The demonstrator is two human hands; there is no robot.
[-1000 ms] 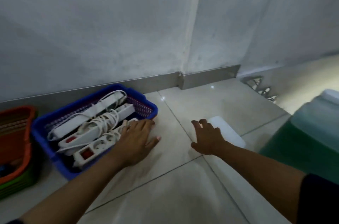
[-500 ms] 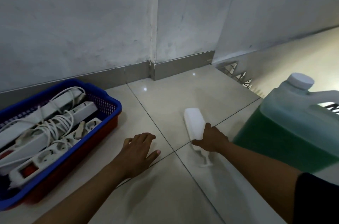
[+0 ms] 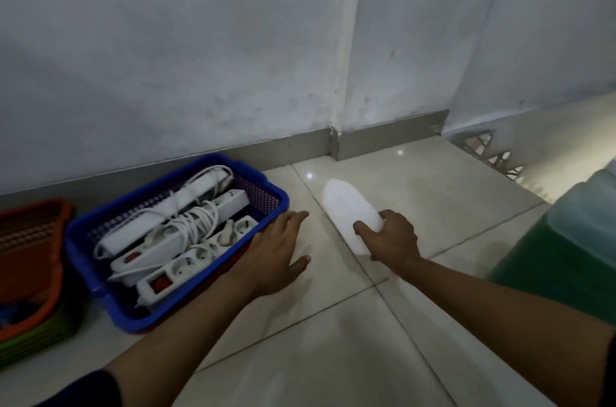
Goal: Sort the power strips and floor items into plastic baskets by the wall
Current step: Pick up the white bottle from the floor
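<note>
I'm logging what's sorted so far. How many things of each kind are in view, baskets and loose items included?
Power strips in the blue basket: 3, maybe more under the cords
Baskets: 3 (blue, orange, green)
White object, blurred, held in right hand: 1
Green liquid jug: 1
Total: 8

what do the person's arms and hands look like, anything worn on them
Both forearms are bare, and the left hand and right hand wear no gloves; no rings, watch or bracelets show. A dark sleeve edge shows at the upper left arm and another at the right arm.
</note>
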